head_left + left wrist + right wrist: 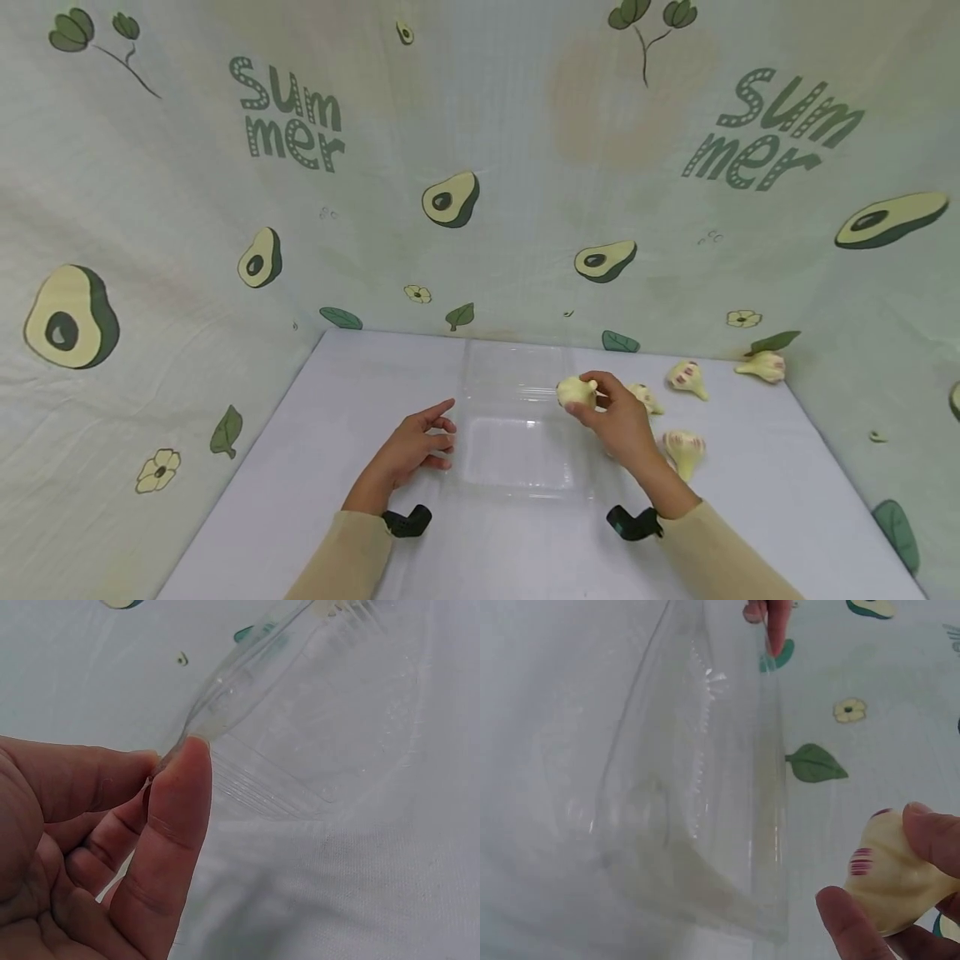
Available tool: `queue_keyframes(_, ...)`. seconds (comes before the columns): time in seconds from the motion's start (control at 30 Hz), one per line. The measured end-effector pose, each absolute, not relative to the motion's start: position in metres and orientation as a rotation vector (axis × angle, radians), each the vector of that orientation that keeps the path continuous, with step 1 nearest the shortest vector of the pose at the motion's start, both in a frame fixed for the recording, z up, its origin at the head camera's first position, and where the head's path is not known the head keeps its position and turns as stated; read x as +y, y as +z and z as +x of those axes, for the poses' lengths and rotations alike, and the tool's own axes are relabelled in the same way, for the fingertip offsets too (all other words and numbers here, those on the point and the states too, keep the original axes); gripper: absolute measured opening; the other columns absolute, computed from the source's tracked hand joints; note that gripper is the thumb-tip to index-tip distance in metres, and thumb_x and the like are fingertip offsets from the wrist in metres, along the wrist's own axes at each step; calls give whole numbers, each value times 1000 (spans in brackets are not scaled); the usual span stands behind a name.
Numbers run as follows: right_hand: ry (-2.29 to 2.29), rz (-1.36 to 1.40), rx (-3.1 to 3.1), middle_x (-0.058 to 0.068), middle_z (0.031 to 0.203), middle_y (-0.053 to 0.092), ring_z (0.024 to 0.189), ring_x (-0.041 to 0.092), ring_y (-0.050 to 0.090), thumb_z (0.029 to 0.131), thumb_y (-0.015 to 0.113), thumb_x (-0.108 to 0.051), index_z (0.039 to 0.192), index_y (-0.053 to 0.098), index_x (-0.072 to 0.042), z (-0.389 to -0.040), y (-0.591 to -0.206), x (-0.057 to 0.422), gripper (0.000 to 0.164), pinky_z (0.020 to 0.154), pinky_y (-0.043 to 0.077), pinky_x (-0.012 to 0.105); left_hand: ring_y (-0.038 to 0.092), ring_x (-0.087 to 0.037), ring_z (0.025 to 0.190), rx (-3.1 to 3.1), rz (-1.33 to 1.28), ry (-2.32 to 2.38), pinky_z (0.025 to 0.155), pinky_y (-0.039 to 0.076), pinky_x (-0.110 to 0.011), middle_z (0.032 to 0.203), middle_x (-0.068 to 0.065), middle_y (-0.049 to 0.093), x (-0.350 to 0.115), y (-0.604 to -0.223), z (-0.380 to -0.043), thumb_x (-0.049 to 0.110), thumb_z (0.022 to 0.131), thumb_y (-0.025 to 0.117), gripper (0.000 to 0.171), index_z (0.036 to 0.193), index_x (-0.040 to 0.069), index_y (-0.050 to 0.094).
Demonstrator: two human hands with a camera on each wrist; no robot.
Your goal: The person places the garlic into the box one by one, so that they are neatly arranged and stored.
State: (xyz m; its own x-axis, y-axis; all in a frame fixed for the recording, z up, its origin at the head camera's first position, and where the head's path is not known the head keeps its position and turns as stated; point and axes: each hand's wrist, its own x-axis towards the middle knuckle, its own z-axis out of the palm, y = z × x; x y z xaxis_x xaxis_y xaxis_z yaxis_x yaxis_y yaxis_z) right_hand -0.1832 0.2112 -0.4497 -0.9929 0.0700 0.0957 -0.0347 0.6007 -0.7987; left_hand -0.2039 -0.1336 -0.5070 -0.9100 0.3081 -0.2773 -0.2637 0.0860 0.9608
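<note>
Left grip (411, 446) pinches clear rectangular plastic box (517, 492), likely steadying it | right grip (624, 421) grasps purple-streaked cream garlic bulb (572, 391)

Soft even light, glints on clear box (517, 454), dimmer wrist views

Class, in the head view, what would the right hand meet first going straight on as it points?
Probably the clear container, at its far section: the right hand, holding a garlic bulb, points forward-left. Height is unclear; it might pass above to the printed cloth.
</note>
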Motion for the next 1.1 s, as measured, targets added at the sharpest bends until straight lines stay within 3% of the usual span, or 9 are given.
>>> queue_keyframes(0.17,1394,-27,-2718,18,142,65,125,40,66,93,83,-26,137,64,-13,-191,-449,192,50,95,60,51,64,-18,87,1957,39,1886,65,62,-28,120,-11,55,-134,-510,-204,-6,97,65,74,164,12,39)
queue_keyframes(0.43,1545,72,-2679,23,135,68,109,32,75,97,78,-19,133,70,-7,-197,-458,164,39,76,65,32,63,-19,87,1971,30,1881,65,62,-29,121,-12,56,-134,-510,-203,-5,98,66,74,164,13,40)
queue_keyframes(0.97,1639,152,-2663,22,121,74,102,33,77,86,86,-10,114,74,-4,-205,-491,109,32,62,63,30,63,-18,86,2011,1,1852,65,64,-32,120,-12,57,-128,-507,-206,-5,96,67,75,163,15,41)
queue_keyframes(1.1,1549,171,-2694,18,117,76,97,27,74,86,87,-14,115,75,-5,-207,-499,100,32,69,61,32,64,-18,87,2003,-2,1851,65,64,-31,119,-11,57,-128,-507,-206,-5,96,67,75,163,15,42)
